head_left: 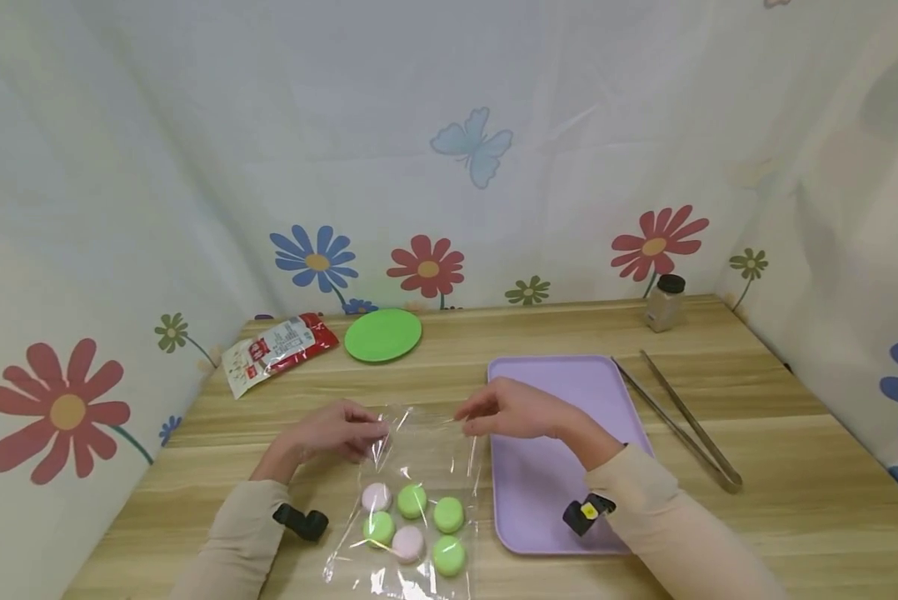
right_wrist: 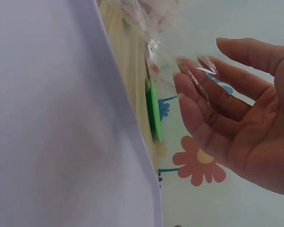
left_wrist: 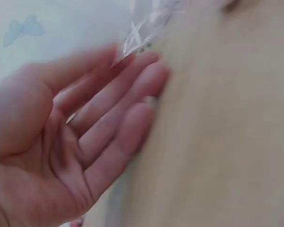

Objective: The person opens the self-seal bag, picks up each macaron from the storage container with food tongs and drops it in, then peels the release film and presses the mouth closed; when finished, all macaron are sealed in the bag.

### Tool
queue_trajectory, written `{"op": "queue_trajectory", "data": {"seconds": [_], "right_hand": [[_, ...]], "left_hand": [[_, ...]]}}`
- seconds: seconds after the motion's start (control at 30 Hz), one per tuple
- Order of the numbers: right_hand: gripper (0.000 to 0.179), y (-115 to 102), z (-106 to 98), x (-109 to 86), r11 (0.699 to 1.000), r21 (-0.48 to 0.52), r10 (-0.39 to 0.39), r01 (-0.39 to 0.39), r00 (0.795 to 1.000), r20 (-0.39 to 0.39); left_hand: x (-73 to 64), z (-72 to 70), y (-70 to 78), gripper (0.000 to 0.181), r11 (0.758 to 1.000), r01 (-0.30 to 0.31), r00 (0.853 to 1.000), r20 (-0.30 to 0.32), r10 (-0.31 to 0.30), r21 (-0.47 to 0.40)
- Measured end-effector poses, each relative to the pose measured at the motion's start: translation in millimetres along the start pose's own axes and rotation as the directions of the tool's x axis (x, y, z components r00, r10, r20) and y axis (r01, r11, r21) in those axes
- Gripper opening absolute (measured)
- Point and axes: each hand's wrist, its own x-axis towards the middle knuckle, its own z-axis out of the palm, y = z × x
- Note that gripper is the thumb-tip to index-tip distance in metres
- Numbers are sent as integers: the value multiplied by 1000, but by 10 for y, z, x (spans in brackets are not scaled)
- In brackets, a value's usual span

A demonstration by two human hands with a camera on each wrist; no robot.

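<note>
A clear plastic bag (head_left: 426,450) lies in front of me with several macarons in it, some green (head_left: 449,515) and some pale pink (head_left: 407,543). My left hand (head_left: 344,432) is at the bag's upper left corner. In the left wrist view its thumb and index finger pinch that corner, while the other fingers are loosely bent. At the upper right corner is my right hand (head_left: 511,408). The right wrist view shows the bag's edge (right_wrist: 194,81) lying against its relaxed fingers, with the thumb standing apart from them.
A lilac tray (head_left: 539,500) lies under my right forearm, with metal tongs (head_left: 689,429) beside it. Farther back are a green plate (head_left: 383,335), a red and white packet (head_left: 280,350) and a black-lidded jar (head_left: 666,304). A flowered curtain hangs behind the table.
</note>
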Motion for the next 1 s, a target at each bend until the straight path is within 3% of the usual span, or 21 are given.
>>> {"op": "queue_trajectory", "data": {"seconds": [0.13, 0.27, 0.4, 0.5, 0.67, 0.8, 1.0], "right_hand": [[34, 32, -23, 11, 998, 45, 45, -44, 999, -26], [31, 46, -31, 19, 998, 19, 69, -67, 991, -112], [22, 4, -63, 26, 992, -62, 88, -109, 958, -274], [19, -63, -76, 130, 986, -126, 57, -105, 938, -342], [18, -262, 49, 500, 975, -222, -58, -19, 941, -334], [18, -373, 240, 861, 942, -330, -155, 51, 943, -295], [19, -424, 487, 1264, 884, -467, -148, 18, 958, -244]], "left_hand": [[14, 15, -87, 30, 989, 15, 992, -122, -33, -146], [13, 20, -162, 30, 967, 7, 983, -175, -53, -256], [12, 44, -205, 31, 953, 11, 976, -203, -76, -302], [-1, 62, -206, 33, 952, 15, 969, -230, -89, -305], [-26, 87, -191, 33, 952, 21, 955, -275, -109, -304], [-7, 85, -202, 34, 951, 12, 955, -278, -103, -309], [9, 53, -226, 33, 953, -3, 961, -265, -81, -304]]}}
